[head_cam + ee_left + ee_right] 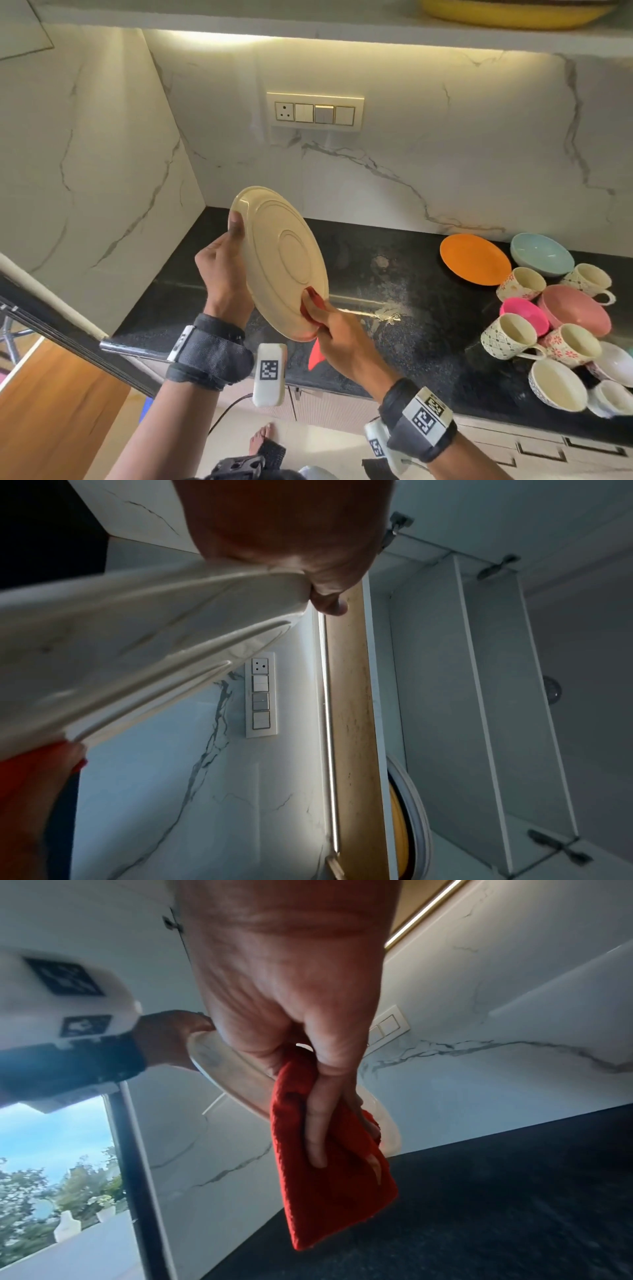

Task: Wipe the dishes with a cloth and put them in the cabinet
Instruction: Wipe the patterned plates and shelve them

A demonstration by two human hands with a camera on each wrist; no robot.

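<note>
A cream plate (277,260) is held tilted above the black counter (394,335), its ringed underside facing me. My left hand (227,253) grips its upper left rim, thumb on the underside; the rim shows close up in the left wrist view as the plate (137,642) under the hand (308,561). My right hand (332,325) pinches a red cloth (313,301) around the plate's lower rim. In the right wrist view the hand (308,1042) clamps the cloth (329,1191) over the plate (232,1074), with most of the cloth hanging below.
At the right of the counter lie an orange plate (474,258), a light blue bowl (541,253), a pink bowl (575,310) and several patterned mugs (507,337). A yellow dish (513,13) sits on the cabinet shelf above. A switch panel (315,111) is on the marble wall.
</note>
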